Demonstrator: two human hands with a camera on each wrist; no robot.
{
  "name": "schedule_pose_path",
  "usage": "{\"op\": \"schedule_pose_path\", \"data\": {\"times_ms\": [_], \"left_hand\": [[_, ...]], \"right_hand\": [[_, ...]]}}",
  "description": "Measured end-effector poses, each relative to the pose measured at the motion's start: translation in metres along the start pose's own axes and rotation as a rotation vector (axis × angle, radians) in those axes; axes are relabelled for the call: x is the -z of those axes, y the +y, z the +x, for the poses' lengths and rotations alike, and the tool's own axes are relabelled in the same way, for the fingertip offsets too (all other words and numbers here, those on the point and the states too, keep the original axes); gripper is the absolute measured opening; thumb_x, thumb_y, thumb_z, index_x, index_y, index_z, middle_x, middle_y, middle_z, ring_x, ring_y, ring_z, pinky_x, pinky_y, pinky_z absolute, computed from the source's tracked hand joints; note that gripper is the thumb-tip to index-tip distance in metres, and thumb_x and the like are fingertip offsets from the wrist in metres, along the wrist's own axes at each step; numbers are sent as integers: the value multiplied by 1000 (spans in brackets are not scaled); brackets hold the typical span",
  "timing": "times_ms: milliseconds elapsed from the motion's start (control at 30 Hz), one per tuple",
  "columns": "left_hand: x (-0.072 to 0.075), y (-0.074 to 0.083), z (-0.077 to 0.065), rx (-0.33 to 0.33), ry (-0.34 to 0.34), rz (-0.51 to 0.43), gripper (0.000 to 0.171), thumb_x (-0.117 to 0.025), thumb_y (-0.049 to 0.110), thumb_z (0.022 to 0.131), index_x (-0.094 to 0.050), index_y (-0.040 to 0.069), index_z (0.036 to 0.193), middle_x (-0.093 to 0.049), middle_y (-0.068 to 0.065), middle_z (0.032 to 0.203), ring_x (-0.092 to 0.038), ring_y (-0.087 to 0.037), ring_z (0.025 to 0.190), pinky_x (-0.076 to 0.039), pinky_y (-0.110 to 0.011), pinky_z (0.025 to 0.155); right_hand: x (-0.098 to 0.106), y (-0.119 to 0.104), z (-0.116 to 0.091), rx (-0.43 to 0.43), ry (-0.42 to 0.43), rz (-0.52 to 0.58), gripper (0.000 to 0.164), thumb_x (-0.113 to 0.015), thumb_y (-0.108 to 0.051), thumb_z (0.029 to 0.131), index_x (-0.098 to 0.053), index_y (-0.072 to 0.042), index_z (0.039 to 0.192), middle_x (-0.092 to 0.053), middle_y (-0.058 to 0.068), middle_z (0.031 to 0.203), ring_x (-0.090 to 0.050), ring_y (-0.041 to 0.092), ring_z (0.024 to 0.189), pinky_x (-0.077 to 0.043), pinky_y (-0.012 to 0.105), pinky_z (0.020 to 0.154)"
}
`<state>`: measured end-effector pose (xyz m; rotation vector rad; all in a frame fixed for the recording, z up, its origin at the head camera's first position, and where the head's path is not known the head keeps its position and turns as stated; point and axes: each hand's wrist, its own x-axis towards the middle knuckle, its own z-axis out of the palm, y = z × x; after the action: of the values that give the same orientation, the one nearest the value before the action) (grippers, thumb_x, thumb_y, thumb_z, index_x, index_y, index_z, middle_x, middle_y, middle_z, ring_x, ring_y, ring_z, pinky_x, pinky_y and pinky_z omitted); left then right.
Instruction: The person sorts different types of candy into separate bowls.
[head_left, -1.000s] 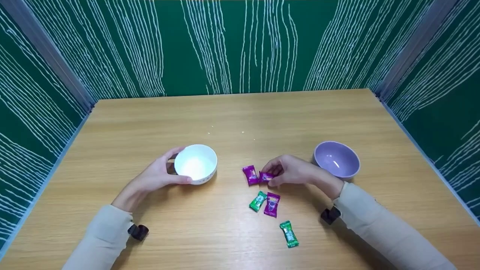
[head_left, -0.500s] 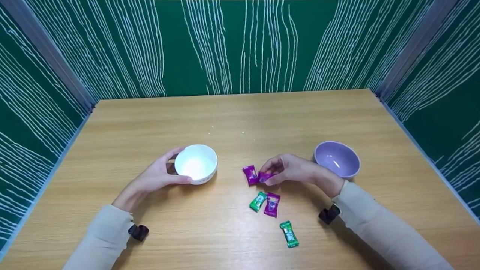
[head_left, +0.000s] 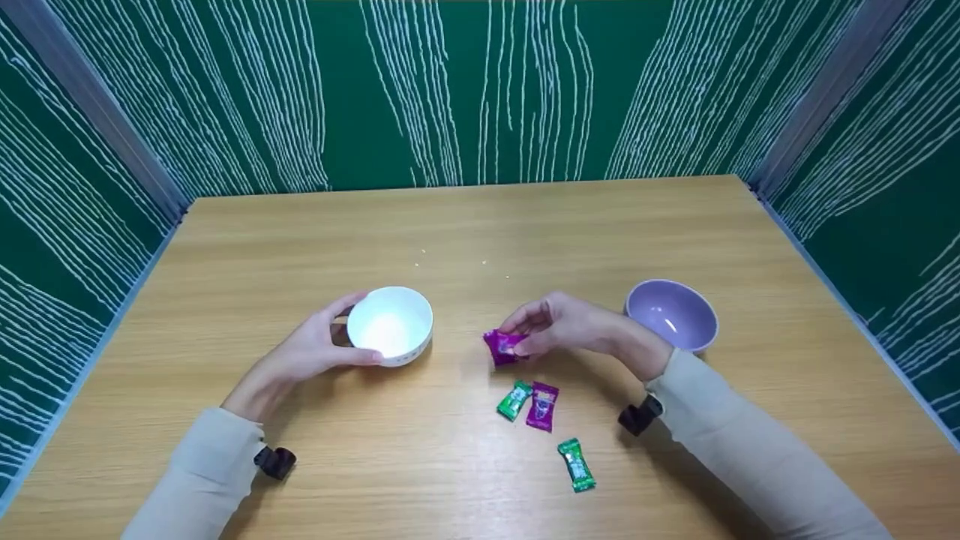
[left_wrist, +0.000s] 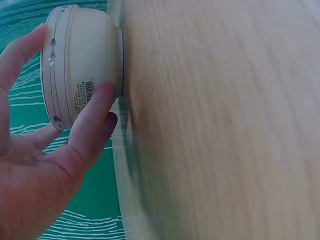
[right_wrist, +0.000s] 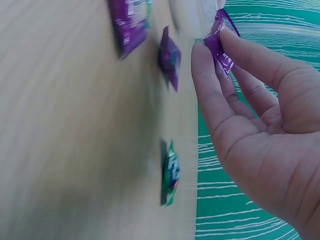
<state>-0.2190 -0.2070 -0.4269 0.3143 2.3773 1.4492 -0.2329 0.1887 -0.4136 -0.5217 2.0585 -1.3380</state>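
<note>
My left hand grips a white bowl by its side, thumb in front and fingers behind. In the left wrist view the bowl shows a patterned band and a barcode sticker, its base at the tabletop. My right hand pinches a purple-wrapped candy between thumb and fingertips, raised off the table in the right wrist view. In the head view the held candy overlaps another purple candy. Closer to the person lie a green candy and a purple candy side by side.
Another green candy lies nearer the front. A purple bowl stands right of the right hand, close behind its wrist. Small pale crumbs dot the wooden table. Green walls with white lines enclose its back and sides.
My right hand has moved left and slightly away from the person with the pinched purple candy, which now overlaps the neighbouring one. The left hand and white bowl have stayed in place.
</note>
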Motion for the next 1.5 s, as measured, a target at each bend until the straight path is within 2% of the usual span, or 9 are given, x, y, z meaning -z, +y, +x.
{"op": "schedule_pose_path", "data": {"times_ms": [67, 300, 500, 633, 800, 1000, 1233, 1500], "left_hand": [[0, 0, 0, -9, -4, -2, 101, -91, 30, 77, -33, 16, 158, -37, -8, 157, -40, -35, 139, -28, -56, 117], [3, 3, -1, 2, -20, 1, 106, -92, 37, 74, -31, 17, 159, -36, -9, 157, -39, -35, 138, -27, -59, 117], [5, 3, -2, 17, -19, 34, 108, -92, 41, 73, -32, 17, 159, -40, -12, 153, -41, -35, 136, -27, -61, 116], [5, 3, -2, 25, -10, 55, 108, -92, 43, 72, -32, 18, 159, -41, -14, 152, -42, -36, 135, -27, -62, 115], [5, 3, -1, 22, -15, 65, 109, -91, 45, 72, -32, 18, 159, -40, -12, 153, -43, -34, 134, -28, -61, 115], [5, 3, 0, 18, -22, 84, 109, -91, 44, 72, -31, 16, 159, -44, -13, 150, -46, -34, 131, -32, -58, 114], [5, 2, 0, 12, -25, 93, 107, -91, 42, 74, -31, 16, 159, -44, -13, 151, -43, -34, 135, -30, -60, 114], [6, 2, 1, 10, -33, 56, 103, -89, 31, 79, -28, 14, 160, -40, -12, 154, -40, -35, 138, -28, -59, 116]], "right_hand": [[-2, -5, 4, -4, -6, 4, 32, -77, -7, 90, -73, -8, 121, -72, 9, 115, -67, 26, 105, -54, 31, 92], [-14, -40, 27, -23, 9, -22, 30, -79, -14, 89, -75, -16, 119, -73, 7, 112, -66, 26, 103, -49, 37, 90], [-29, -58, 48, -37, 6, 77, 30, -77, -10, 91, -75, -15, 120, -71, 10, 115, -68, 29, 105, -54, 42, 96], [-37, -66, 62, -25, 18, 154, 30, -74, -5, 92, -74, -13, 121, -70, 12, 117, -68, 29, 108, -55, 40, 96], [-48, -72, 75, -14, 48, 198, 27, -70, 0, 94, -75, -11, 118, -70, 10, 119, -69, 26, 108, -57, 34, 91], [-59, -74, 87, -4, 63, 235, 23, -69, 2, 94, -76, -6, 115, -72, 9, 117, -70, 25, 105, -58, 37, 89], [-68, -74, 96, -48, 107, 266, 22, -71, 2, 93, -77, -5, 112, -74, 9, 112, -72, 23, 101, -59, 33, 83], [-74, -75, 102, -85, 151, 282, 22, -72, 2, 92, -78, -5, 112, -74, 8, 109, -73, 23, 97, -60, 32, 80]]}}
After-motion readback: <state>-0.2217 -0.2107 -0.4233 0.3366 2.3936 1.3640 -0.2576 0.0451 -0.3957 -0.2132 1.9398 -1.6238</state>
